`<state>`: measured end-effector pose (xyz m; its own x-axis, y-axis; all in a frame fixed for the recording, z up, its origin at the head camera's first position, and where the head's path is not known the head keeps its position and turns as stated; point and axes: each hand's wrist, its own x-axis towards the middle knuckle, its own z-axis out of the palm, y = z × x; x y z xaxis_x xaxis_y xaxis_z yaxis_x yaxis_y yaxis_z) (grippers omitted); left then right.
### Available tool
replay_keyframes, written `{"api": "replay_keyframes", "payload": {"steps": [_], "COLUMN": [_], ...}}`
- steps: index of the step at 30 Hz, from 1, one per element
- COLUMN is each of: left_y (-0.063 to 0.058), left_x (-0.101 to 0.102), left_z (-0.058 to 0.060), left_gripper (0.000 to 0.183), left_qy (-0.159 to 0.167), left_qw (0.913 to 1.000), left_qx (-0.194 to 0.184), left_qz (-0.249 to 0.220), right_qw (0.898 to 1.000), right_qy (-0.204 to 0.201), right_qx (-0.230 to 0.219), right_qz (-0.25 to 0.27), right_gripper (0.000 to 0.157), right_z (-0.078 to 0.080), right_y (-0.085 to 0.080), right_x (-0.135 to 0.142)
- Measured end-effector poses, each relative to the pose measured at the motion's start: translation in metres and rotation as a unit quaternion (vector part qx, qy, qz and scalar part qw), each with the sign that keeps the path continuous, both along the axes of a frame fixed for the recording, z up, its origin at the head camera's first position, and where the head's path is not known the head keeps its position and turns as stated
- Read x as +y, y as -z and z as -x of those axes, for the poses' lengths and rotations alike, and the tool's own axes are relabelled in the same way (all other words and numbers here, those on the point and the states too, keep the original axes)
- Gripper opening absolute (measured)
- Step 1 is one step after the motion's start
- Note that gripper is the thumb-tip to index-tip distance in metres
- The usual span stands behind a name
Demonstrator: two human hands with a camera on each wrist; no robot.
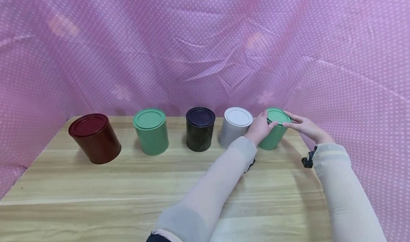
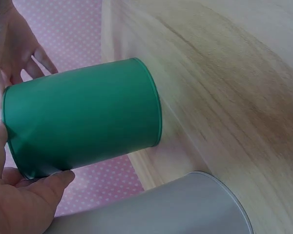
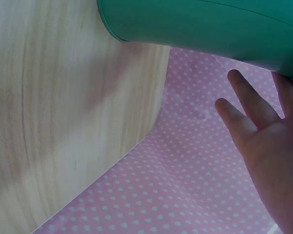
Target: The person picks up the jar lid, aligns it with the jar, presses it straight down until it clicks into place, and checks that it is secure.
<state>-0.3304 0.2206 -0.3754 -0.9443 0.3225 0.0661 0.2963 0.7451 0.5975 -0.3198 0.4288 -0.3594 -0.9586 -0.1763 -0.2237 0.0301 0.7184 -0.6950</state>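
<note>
A green can (image 1: 272, 138) with a lighter green lid (image 1: 278, 116) stands on the wooden table at the far right of the row. My left hand (image 1: 258, 128) grips its upper left side, thumb in front by the lid's rim; in the left wrist view the fingers (image 2: 51, 187) bend against the wall of the can. On the opposite side, my right hand (image 1: 307, 127) touches the rim with thumb and forefinger. Its other fingers (image 3: 251, 100) are straight and spread, apart from the can, in the right wrist view. The can's base appears to rest on the table.
Just left of my left hand is a white can (image 1: 235, 130). Farther left stand a black can (image 1: 200, 133), another green can (image 1: 153, 137) and a dark red can (image 1: 99, 142). Pink dotted cloth (image 1: 205, 50) hangs behind and beside the wooden table (image 1: 112, 195).
</note>
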Motion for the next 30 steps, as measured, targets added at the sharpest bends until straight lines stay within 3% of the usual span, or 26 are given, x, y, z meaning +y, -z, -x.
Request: {"api": "replay_keyframes", "payload": {"steps": [9, 30], "left_y": [-0.007, -0.011], "left_x": [-0.004, -0.003], "left_z": [0.004, 0.002], "left_gripper": [0.071, 0.07], "left_qy": [0.007, -0.005], "left_qw": [0.9996, 0.9996], "left_qx": [-0.015, -0.025], "left_qz": [0.023, 0.011], "right_qw": [0.999, 1.0], "right_qy": [0.004, 0.007], "right_qx": [-0.006, -0.027], "right_qz": [-0.032, -0.009], "right_gripper": [0.079, 0.08], "right_z": [0.0, -0.002], "right_y": [-0.01, -0.012], "right_x": [-0.009, -0.011]}}
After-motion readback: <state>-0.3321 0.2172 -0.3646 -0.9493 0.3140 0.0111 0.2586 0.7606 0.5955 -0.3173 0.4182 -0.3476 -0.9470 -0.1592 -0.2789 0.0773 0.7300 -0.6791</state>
